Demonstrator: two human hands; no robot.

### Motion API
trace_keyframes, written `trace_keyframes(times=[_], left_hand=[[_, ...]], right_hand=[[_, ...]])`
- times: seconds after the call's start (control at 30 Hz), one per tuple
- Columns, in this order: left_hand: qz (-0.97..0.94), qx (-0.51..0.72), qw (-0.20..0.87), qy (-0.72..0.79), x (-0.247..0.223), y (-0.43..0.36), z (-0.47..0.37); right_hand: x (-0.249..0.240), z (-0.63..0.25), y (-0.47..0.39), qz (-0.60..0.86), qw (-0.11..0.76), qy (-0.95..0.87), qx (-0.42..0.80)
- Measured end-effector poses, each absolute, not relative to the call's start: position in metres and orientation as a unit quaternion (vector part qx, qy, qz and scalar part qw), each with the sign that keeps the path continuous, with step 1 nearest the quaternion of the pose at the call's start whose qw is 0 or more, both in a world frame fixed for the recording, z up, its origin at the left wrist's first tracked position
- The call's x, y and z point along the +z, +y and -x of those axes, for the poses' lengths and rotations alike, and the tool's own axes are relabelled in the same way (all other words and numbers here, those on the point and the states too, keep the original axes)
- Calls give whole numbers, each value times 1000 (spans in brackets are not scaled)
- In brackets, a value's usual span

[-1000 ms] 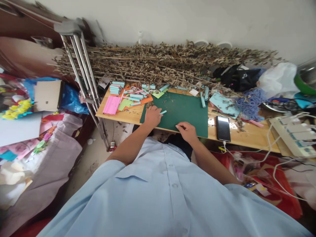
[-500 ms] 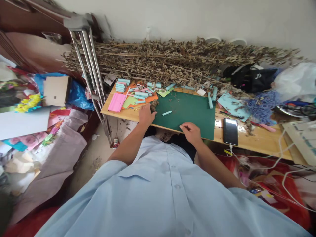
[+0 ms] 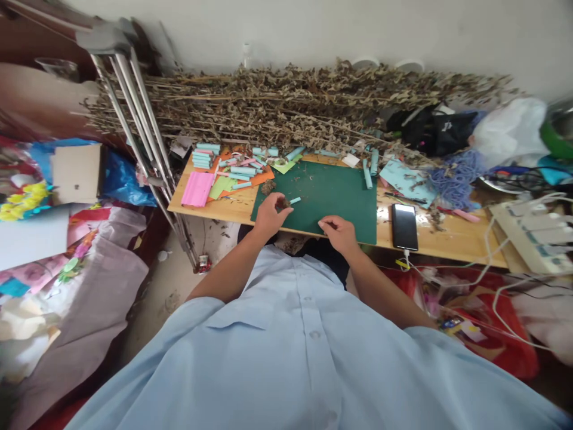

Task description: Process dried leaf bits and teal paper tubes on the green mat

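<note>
My left hand [image 3: 271, 216] curls its fingers around a small brown clump of dried leaves [image 3: 283, 205], over the front left part of a green cutting mat [image 3: 333, 186]. A short light-blue paper roll [image 3: 295, 200] lies on the mat just past the fingertips. Behind the hand, another clump of dried leaves [image 3: 268, 187] rests at the mat's left edge. My right hand [image 3: 339, 230] hovers by the mat's front edge, thumb and fingers pinched together. Whether anything sits in that pinch is too small to see.
Blue paper rolls [image 3: 244, 171] and pink paper [image 3: 197, 189] lie on the table's left. Dried plant stalks [image 3: 286, 101] line the back. A phone [image 3: 404, 227] charges at right, near blue string [image 3: 456, 173] and a power strip [image 3: 532, 233]. Crutches [image 3: 134, 113] lean at left.
My left hand has moved right from the leaf pile, bringing a small clump of dried leaves close to the paper roll. My right hand stays pinched near the mat's edge. The view has shifted slightly.
</note>
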State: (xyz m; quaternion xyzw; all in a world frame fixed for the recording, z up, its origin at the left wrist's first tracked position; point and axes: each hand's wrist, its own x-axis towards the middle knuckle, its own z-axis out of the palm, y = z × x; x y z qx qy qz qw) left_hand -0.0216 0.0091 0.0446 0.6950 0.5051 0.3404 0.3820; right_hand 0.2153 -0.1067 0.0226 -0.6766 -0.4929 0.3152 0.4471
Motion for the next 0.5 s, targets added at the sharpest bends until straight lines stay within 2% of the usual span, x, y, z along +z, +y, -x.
trace_keyframes(times=[0.13, 0.23, 0.33, 0.5], left_hand=[[-570, 371, 617, 396, 35, -5, -23], [-475, 360, 728, 339, 31, -4, -47], [-439, 327, 776, 315, 32, 2, -57], [-452, 288, 789, 299, 34, 8, -61]], right_hand=[[24, -223, -99, 664, 487, -413, 389], [25, -227, -94, 622, 527, -399, 420], [23, -228, -89, 595, 557, -380, 438], [19, -232, -81, 584, 573, -377, 434]])
